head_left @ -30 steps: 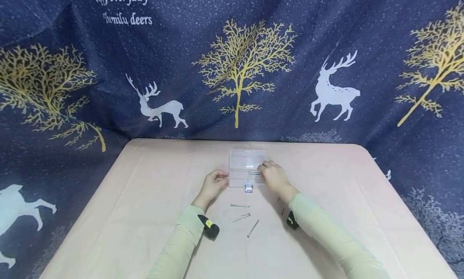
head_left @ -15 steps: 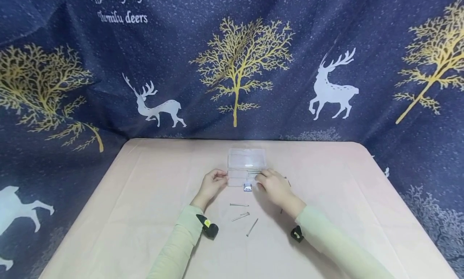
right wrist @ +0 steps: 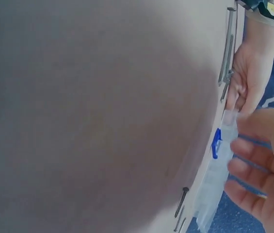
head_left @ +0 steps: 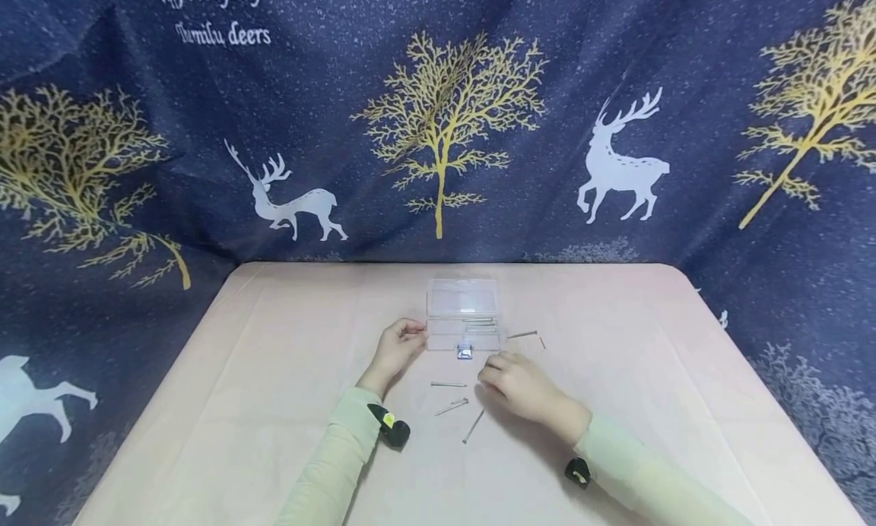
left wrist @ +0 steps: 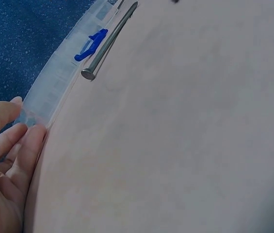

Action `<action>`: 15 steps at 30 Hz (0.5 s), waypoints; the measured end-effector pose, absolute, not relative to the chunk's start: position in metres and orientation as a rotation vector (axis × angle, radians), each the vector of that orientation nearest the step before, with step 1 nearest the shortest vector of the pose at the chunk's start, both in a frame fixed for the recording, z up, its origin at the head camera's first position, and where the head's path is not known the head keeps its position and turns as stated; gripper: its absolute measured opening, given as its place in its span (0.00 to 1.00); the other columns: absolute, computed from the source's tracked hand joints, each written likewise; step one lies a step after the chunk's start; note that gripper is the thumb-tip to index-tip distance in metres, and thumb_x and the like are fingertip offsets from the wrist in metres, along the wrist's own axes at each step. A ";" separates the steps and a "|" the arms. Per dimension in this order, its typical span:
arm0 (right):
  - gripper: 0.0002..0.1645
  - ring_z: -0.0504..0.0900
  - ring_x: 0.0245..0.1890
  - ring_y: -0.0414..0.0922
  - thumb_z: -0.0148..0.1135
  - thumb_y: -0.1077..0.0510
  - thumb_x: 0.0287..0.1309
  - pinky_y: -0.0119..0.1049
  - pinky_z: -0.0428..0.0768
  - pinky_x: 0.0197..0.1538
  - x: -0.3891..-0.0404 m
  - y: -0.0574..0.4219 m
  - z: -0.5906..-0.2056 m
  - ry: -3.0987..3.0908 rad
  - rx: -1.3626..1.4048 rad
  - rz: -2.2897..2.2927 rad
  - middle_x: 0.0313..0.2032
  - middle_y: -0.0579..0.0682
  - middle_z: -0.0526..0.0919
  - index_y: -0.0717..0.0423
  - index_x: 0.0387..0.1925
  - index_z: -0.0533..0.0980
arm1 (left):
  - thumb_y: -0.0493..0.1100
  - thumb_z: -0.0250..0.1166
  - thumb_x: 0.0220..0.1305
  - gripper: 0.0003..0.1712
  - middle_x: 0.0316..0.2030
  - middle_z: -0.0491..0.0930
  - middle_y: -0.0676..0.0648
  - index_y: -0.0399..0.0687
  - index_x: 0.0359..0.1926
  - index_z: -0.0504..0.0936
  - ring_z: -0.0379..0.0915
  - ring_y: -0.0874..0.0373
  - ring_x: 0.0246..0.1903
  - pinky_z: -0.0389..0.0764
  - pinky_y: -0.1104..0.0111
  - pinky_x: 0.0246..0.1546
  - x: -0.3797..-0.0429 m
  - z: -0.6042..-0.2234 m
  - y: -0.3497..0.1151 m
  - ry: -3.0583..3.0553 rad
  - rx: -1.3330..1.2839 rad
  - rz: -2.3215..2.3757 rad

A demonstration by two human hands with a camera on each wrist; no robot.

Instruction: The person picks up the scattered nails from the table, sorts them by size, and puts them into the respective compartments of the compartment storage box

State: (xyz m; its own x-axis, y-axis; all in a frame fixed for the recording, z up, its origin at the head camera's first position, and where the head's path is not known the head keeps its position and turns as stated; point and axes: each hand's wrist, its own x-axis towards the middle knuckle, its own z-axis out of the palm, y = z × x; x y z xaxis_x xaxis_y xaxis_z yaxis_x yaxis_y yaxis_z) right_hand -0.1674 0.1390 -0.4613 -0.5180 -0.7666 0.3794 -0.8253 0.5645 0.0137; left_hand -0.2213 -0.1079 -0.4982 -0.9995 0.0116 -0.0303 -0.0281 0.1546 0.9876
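Pale pink surface (head_left: 239,427) bearing an open clear box (head_left: 443,343), loose nails (head_left: 449,384) scattered before it and at right.

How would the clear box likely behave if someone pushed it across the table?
The clear box is probably stiff and light, judging by its see-through plastic walls. Sitting low and flat, it would likely slide rather than tip. Nails lying inside might shift.

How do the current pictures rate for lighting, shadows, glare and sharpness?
Head view: bright, with a soft shadow under the right hand and faint glare on the clear box lid; left wrist view: dimmer, the lower right corner darkened, the nail fairly crisp; right wrist view: broad shadow across the table, the right hand looking soft.
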 end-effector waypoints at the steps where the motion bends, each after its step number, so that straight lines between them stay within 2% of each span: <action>1: 0.07 0.78 0.35 0.41 0.67 0.59 0.50 0.35 0.81 0.44 -0.166 0.140 -0.461 -2.456 1.329 0.224 0.32 0.45 0.81 0.53 0.34 0.80 | 0.32 0.62 0.60 0.13 0.42 0.79 0.34 0.28 0.45 0.76 0.79 0.54 0.37 0.84 0.67 0.44 -0.221 -0.498 -0.108 2.366 -0.013 2.024; 4: 0.07 0.77 0.34 0.39 0.67 0.56 0.50 0.32 0.80 0.41 -0.161 0.141 -0.461 -2.456 1.398 0.175 0.31 0.43 0.79 0.51 0.34 0.80 | 0.32 0.62 0.60 0.14 0.43 0.78 0.32 0.27 0.46 0.75 0.79 0.51 0.39 0.84 0.65 0.45 -0.221 -0.498 -0.108 2.359 -0.001 2.035; 6: 0.07 0.76 0.33 0.39 0.67 0.55 0.51 0.31 0.79 0.39 -0.157 0.141 -0.462 -2.458 1.426 0.148 0.31 0.42 0.78 0.49 0.33 0.80 | 0.33 0.62 0.60 0.13 0.43 0.78 0.34 0.29 0.45 0.76 0.79 0.55 0.39 0.84 0.67 0.44 -0.223 -0.504 -0.108 2.369 -0.009 2.030; 15: 0.05 0.75 0.32 0.36 0.67 0.55 0.51 0.26 0.75 0.35 -0.145 0.138 -0.464 -2.423 1.517 0.066 0.30 0.39 0.78 0.47 0.32 0.80 | 0.32 0.62 0.60 0.13 0.42 0.79 0.36 0.30 0.45 0.76 0.78 0.57 0.38 0.84 0.68 0.44 -0.224 -0.506 -0.106 2.392 -0.017 2.025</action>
State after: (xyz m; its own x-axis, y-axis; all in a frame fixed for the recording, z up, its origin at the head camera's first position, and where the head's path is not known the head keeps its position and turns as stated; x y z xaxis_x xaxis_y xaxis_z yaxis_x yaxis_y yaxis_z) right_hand -0.1451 0.1382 -0.4639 -0.4086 -0.8749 0.2602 -0.8878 0.4471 0.1094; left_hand -0.2240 -0.1063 -0.5056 -0.9999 -0.0032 -0.0128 -0.0132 0.1650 0.9862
